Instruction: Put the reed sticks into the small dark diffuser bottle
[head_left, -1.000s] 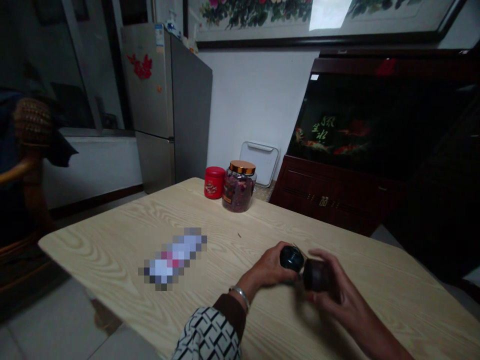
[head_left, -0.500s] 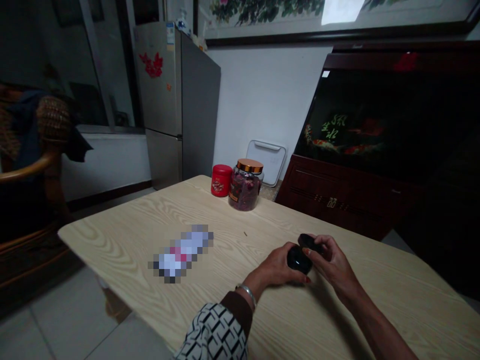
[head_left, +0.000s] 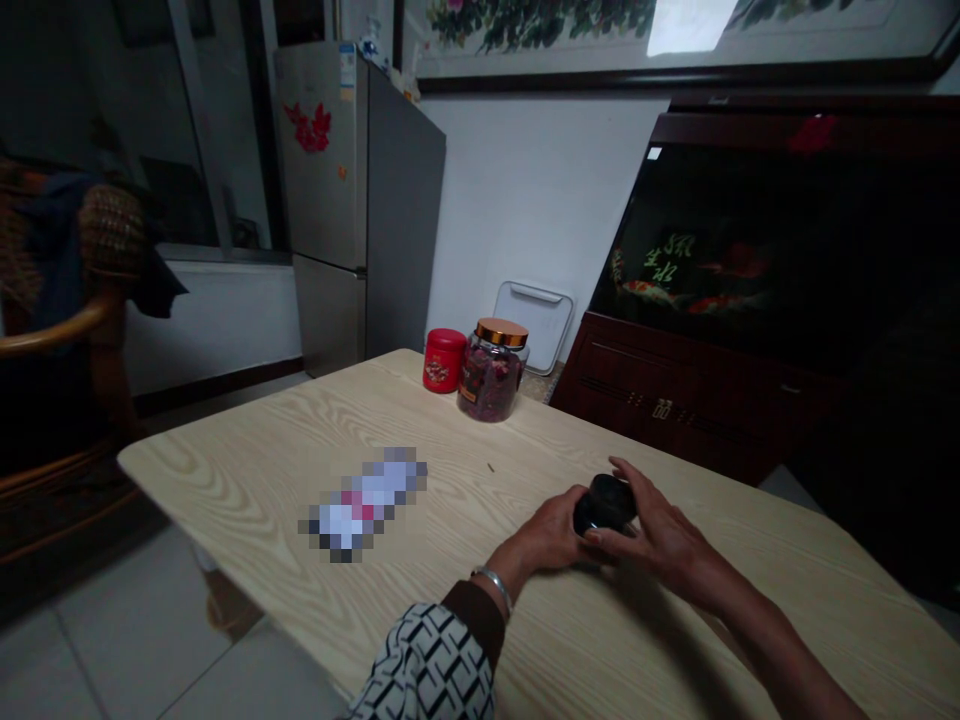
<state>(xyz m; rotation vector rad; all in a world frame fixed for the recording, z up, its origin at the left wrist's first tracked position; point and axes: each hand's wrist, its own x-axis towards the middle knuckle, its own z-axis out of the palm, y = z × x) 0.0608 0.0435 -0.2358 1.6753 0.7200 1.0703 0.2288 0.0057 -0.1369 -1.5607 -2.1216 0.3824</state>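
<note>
A small, glossy black round jar [head_left: 592, 520] is held low over the near right part of the table, its body wrapped by my left hand [head_left: 553, 532]. On the jar's top, or right against it, sits its dark round lid [head_left: 613, 492]. My right hand [head_left: 667, 540] grips the lid from the right, thumb on the near side and fingers over the far edge. The lower side of the jar is hidden by my hands, and I cannot tell whether the lid is fully seated.
A pale wood-grain table [head_left: 442, 590] spreads before me. Toward its far edge stand a red canister [head_left: 444, 362] and a clear jar of dried flowers with a copper lid [head_left: 491, 380]. A blurred-out flat object [head_left: 367, 502] lies at left, a tiny dark scrap [head_left: 491, 467] mid-table.
My right hand has brought the lid from beside the jar onto its top, with the fingers now spread around it. My left hand keeps holding the jar in place.
</note>
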